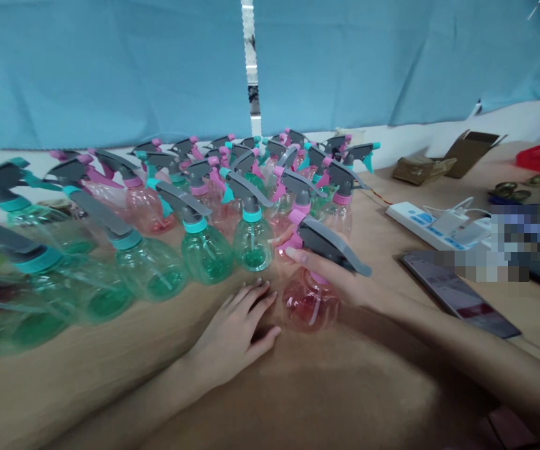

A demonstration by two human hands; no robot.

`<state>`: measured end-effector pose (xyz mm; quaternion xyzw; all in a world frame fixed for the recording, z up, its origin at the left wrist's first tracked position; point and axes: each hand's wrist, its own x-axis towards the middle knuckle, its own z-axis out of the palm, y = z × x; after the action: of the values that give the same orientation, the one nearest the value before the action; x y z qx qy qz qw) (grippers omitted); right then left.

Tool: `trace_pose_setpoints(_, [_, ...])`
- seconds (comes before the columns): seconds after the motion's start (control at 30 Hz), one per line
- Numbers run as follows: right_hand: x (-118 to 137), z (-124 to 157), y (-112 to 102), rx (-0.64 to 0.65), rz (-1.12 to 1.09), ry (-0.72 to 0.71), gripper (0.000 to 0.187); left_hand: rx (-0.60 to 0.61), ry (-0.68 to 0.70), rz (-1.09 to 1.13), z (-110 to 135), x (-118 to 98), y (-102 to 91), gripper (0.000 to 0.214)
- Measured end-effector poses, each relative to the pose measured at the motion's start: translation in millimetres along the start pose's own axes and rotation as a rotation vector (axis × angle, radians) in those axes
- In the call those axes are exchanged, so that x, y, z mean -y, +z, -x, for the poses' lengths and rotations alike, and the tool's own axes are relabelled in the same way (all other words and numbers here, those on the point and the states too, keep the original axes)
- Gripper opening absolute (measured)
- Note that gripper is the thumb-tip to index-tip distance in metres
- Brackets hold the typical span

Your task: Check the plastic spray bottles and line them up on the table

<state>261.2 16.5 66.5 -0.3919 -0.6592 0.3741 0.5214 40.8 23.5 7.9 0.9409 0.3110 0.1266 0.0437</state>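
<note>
Green and pink spray bottles (204, 250) crowd the desk (298, 387), a smartphone (457, 294) at right. The right hand (340, 281) closes its grip on a seemingly empty pink spray bottle (308, 306); the left hand (237, 325) lies flat, grip wide.

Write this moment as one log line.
left hand: flat on table | right hand: grips pink bottle | pink bottle: upright on table

Pink bottle (310, 306) — clear tinted plastic, glossy, light glinting on its rounded body. Its trigger head (333, 247): opaque grey plastic, matt, with a pink nozzle piece. Green bottles (207, 253) alongside, same see-through glossy plastic. Table top (345, 400) tan, smooth, matt. Backdrop (110, 69) — blue cloth, creased, dull. Power strip (413, 219) white hard plastic, slight sheen. Phone (457, 294) screen glossy. Box (469, 150) brown cardboard, matt.
</note>
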Motion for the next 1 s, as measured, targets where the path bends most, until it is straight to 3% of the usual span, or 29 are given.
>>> trace_pose_setpoints(0.17, [-4.2, -0.3, 1.0, 0.030, -0.063, 0.024, 0.013, 0.005, 0.002, -0.002, 0.0, 0.6, 0.8, 0.048])
trace_pose_setpoints(0.43, [-4.8, -0.3, -2.4, 0.050, 0.022, -0.010, 0.017, 0.001, 0.006, 0.005, 0.0, 1.1, 1.5, 0.049])
trace_pose_setpoints(1.0, [-3.2, 0.7, 0.7, 0.002, 0.003, -0.045, 0.016, 0.005, 0.000, 0.006, 0.1, 0.3, 0.7, 0.048])
